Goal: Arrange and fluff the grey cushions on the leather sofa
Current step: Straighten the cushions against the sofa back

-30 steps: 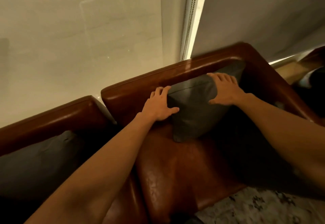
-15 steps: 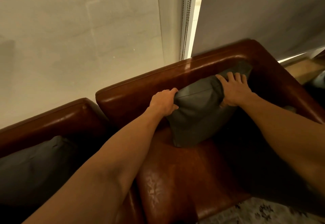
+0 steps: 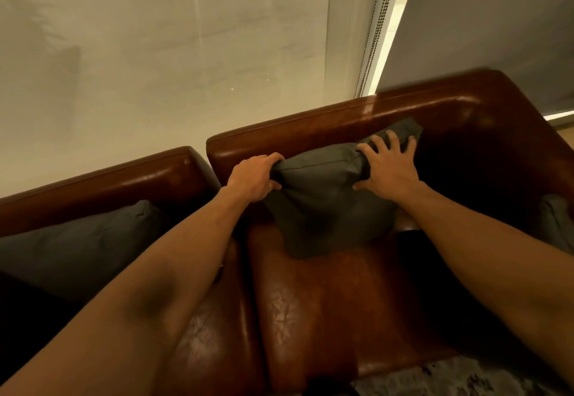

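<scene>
Grey cushion (image 3: 326, 203) stands on seat of the leather sofa (image 3: 335, 308), leaning on backrest. Left hand (image 3: 253, 178) pinches its top-left corner; right hand (image 3: 389, 168) lies w/ fingers spread on the top-right edge

- sofa (image 3: 326, 311): brown leather, glossy, sheen along backrest top; seat creased and crackled
- grey cushion (image 3: 323, 206) against sofa back: matt woven cloth, soft, seam near top
- second cushion (image 3: 71, 249) left of it: same matt grey cloth
- bead chain (image 3: 374, 32) above sofa back: looks metal
- rug (image 3: 466, 380) below sofa front: mottled pile, blurred
</scene>
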The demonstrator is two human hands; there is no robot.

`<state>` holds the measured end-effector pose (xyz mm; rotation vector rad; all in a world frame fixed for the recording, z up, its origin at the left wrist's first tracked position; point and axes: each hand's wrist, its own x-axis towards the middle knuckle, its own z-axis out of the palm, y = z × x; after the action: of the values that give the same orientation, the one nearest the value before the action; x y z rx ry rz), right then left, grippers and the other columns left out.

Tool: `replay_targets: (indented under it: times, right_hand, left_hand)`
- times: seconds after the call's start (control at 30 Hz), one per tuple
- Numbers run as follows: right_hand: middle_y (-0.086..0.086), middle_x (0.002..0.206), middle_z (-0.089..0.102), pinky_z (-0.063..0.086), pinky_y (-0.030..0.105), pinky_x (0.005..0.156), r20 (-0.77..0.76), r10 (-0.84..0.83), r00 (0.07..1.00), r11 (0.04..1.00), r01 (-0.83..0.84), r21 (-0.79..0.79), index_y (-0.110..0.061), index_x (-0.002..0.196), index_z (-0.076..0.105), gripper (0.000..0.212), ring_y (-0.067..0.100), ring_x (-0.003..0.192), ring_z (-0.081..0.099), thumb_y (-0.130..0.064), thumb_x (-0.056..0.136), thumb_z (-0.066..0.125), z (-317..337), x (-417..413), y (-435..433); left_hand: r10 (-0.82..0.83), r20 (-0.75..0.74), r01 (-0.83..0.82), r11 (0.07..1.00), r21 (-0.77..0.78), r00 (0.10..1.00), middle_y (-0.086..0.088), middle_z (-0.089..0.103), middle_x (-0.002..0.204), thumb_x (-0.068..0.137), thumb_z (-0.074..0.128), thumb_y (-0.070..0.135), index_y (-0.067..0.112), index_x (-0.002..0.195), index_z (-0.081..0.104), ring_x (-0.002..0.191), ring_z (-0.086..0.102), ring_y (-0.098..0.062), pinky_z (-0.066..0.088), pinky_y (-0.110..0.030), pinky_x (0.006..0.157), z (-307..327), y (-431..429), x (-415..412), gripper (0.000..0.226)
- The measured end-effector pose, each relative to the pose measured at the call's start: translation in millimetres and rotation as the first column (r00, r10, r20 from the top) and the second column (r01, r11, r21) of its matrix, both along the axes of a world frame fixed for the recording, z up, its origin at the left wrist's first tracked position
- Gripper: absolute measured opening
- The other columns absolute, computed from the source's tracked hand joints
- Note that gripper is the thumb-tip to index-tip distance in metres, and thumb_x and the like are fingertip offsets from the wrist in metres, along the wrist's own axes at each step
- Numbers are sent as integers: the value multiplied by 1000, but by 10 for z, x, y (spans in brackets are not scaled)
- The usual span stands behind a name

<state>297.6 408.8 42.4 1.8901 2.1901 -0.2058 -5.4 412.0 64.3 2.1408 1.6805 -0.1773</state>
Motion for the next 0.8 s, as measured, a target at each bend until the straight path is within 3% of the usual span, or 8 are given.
replay_targets:
  times: [0.23,0.5,0.57,0.67,0.8]
  right_hand:
    - [9,164,25,3,72,116,10,-38,999,997,37,70,-32,155,29,95,38,153,6,-72,78,66,-86,-333,-124]
    - [7,171,3,-2,71,118,-48,-59,997,993,54,-107,-31,162,8,112,38,155,-9,-70,77,70,-29,-281,15]
    - [5,171,2,-3,67,120,-129,-81,988,991,66,-115,-32,162,7,114,34,156,-9,-68,76,73,15,-249,32]
    - [4,170,10,1,57,124,-345,-155,926,987,162,-7,-29,161,16,111,28,157,-2,-64,75,77,38,-162,-27]
    - [5,168,15,9,48,123,-568,-257,782,905,400,142,-27,158,22,100,29,156,5,-63,80,73,-20,-58,-214]
  left_hand:
    - [20,-42,-20,1000,-10,999,-4,59,140,90,76,35,33,149,41,126,59,-32,50,-51,103,10,-17,-308,69]
    - [69,-76,-71,997,-29,995,-11,32,165,97,68,37,30,163,18,150,29,-38,34,-57,119,-53,-107,-335,84]
    - [96,-74,-97,995,-19,993,-11,28,167,98,66,38,30,164,16,152,27,-38,33,-57,119,-63,-138,-356,83]
    - [200,-5,-200,980,-13,980,-11,20,170,99,64,39,28,165,13,154,23,-40,31,-55,122,-76,-193,-385,85]
    - [395,240,-387,918,-84,887,-10,24,168,99,65,41,26,164,16,148,38,-37,36,-48,119,-142,-281,-416,83]
